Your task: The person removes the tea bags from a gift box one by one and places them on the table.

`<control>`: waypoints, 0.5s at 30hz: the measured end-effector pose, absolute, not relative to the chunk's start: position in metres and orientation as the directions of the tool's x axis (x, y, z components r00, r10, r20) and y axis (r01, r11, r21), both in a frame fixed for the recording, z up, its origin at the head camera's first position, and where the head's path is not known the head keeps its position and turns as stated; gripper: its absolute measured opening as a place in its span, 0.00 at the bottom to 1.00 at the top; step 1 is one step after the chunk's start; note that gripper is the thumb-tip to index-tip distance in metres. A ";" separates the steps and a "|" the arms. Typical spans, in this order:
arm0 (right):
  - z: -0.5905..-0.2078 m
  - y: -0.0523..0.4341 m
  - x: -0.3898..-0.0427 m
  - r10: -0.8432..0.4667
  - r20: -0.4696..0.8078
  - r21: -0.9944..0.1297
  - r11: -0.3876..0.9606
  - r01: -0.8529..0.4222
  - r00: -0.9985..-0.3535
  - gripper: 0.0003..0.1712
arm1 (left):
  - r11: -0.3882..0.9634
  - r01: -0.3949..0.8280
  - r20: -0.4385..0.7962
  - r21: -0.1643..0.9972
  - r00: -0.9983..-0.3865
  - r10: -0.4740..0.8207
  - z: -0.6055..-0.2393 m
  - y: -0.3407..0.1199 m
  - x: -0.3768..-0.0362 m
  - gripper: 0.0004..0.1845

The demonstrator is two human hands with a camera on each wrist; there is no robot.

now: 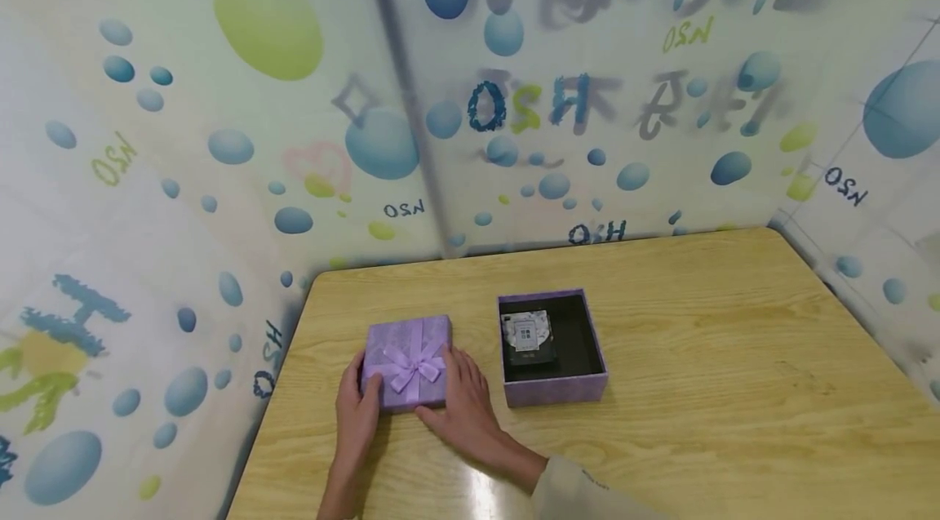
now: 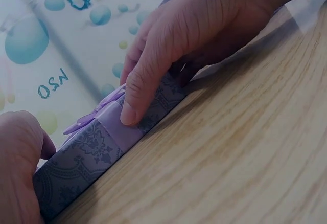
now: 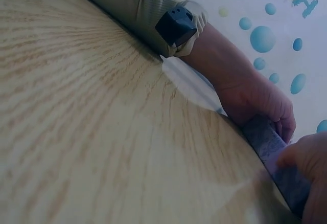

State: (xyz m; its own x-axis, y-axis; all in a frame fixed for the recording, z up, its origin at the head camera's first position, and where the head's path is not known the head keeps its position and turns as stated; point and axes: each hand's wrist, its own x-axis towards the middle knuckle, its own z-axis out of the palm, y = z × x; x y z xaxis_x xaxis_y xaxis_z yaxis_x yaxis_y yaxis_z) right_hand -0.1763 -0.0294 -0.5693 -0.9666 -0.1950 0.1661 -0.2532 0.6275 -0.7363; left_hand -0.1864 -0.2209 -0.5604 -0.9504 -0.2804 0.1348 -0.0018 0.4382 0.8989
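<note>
A purple patterned gift box lid [image 1: 389, 344] lies on the left part of the table, topped with a lilac ribbon bow [image 1: 414, 369]. My left hand [image 1: 357, 414] grips its left side, thumb on the near left corner. On the other side, my right hand [image 1: 470, 406] holds the right edge, with the thumb [image 2: 134, 106] against the ribbon on the near side wall. To the right stands the matching open box [image 1: 554, 391] with a black inside. A small black packet [image 1: 527, 336] with a pale label sits in its left half.
The wooden table [image 1: 734, 357] stretches out to the right of the box. Walls [image 1: 631, 120] printed with blue and green dots stand at its back and sides. A white pointed piece [image 3: 191, 83] shows beside the left sleeve in the right wrist view.
</note>
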 end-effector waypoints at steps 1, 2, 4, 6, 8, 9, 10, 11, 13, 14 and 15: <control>-0.568 -0.030 -0.176 -0.197 0.166 -0.734 0.630 -0.254 -0.966 0.58 | 0.440 -0.002 0.137 0.898 -0.949 -0.282 -0.561 -0.221 -0.187 0.29; -0.565 -0.030 -0.175 -0.196 0.164 -0.737 0.627 -0.252 -0.967 0.56 | 0.439 -0.003 0.135 0.898 -0.949 -0.284 -0.561 -0.222 -0.187 0.29; -0.560 -0.029 -0.174 -0.198 0.155 -0.741 0.625 -0.246 -0.968 0.51 | 0.440 -0.006 0.134 0.898 -0.949 -0.285 -0.562 -0.222 -0.187 0.29; -0.554 -0.028 -0.172 -0.200 0.132 -0.759 0.610 -0.229 -0.971 0.48 | 0.444 -0.005 0.135 0.896 -0.949 -0.284 -0.562 -0.222 -0.188 0.29; -0.548 -0.026 -0.170 -0.204 0.110 -0.779 0.590 -0.212 -0.973 0.46 | 0.444 -0.009 0.130 0.896 -0.950 -0.283 -0.562 -0.222 -0.188 0.29; -0.545 -0.025 -0.170 -0.208 0.107 -0.788 0.579 -0.210 -0.972 0.44 | 0.446 -0.008 0.131 0.895 -0.951 -0.281 -0.562 -0.222 -0.188 0.29; -0.542 -0.024 -0.169 -0.213 0.107 -0.792 0.572 -0.213 -0.971 0.43 | 0.445 -0.007 0.132 0.895 -0.951 -0.280 -0.562 -0.222 -0.188 0.29; -0.539 -0.022 -0.169 -0.217 0.107 -0.796 0.566 -0.215 -0.970 0.42 | 0.446 -0.004 0.135 0.895 -0.951 -0.279 -0.562 -0.222 -0.188 0.29; -0.535 -0.021 -0.168 -0.228 0.124 -0.793 0.562 -0.234 -0.966 0.39 | 0.444 -0.002 0.134 0.896 -0.952 -0.276 -0.562 -0.222 -0.187 0.29; -0.532 -0.020 -0.168 -0.234 0.134 -0.789 0.563 -0.247 -0.963 0.37 | 0.445 0.001 0.138 0.896 -0.951 -0.276 -0.562 -0.222 -0.187 0.29; -0.530 -0.019 -0.167 -0.240 0.144 -0.785 0.563 -0.259 -0.960 0.35 | 0.445 0.003 0.139 0.896 -0.951 -0.275 -0.562 -0.223 -0.187 0.29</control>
State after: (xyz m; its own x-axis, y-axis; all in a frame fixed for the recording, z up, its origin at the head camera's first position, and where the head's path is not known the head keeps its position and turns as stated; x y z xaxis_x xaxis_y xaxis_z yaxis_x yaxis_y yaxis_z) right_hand -0.1673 -0.0193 -0.5299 -0.9600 -0.2399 0.1444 -0.2588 0.5635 -0.7845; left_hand -0.1867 -0.2226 -0.5623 -0.9514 -0.2746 0.1394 0.0029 0.4448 0.8956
